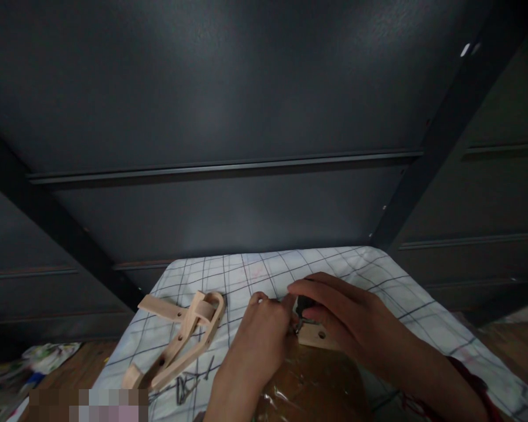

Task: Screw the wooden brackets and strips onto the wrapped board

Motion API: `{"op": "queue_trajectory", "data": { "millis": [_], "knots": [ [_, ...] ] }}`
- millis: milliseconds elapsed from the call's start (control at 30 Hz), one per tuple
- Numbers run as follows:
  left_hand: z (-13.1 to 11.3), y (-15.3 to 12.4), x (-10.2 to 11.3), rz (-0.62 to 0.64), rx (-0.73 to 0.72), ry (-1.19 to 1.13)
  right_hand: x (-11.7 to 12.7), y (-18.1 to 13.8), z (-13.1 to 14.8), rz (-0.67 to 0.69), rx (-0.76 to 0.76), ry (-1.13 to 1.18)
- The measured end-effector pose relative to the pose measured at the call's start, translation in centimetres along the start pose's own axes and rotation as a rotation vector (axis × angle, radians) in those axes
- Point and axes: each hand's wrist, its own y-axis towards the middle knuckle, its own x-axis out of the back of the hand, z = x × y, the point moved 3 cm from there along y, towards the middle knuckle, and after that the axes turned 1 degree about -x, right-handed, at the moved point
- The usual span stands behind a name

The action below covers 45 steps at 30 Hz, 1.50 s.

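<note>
Head view, drilled wooden piece [319, 335] lying on checked cloth [378, 275] between both hands, right hand [341, 316] grip clenched on small dark tool [303, 305] over it, left hand [264, 328] curled at its end, grip state untellable, wooden frame [180, 343] and loose screws [187, 387] well to the left.

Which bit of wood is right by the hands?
The flat wooden piece with holes, between the left hand and right hand. The other wooden pieces lie piled to the left on the checked cloth, untouched.

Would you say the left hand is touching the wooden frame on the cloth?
Apart: the head view shows checked cloth between the left hand and wooden frame.
</note>
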Motion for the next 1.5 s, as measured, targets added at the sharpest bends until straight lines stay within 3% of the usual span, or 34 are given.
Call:
{"op": "queue_trajectory", "data": {
  "millis": [433,633,800,1033,1333,1500],
  "knots": [
    [0.0,0.1,-0.3,0.059,-0.017,0.010,-0.5,-0.3,-0.2,-0.013,-0.019,-0.094],
    [0.0,-0.1,-0.4,0.000,-0.053,0.001,-0.7,-0.1,-0.3,-0.059,-0.038,-0.128],
    [0.3,-0.1,-0.3,0.000,0.006,-0.014,-0.3,0.0,-0.1,-0.110,0.018,-0.106],
    [0.1,0.1,-0.2,0.015,-0.013,-0.029,0.0,-0.7,-0.2,0.049,-0.010,-0.103],
    [0.1,0.1,-0.4,0.008,-0.041,0.008,-0.9,-0.2,-0.5,-0.172,0.052,-0.132],
    [0.2,0.0,-0.3,0.013,-0.040,0.003,-1.4,-0.3,-1.2,-0.215,0.008,-0.062]
  ]
}}
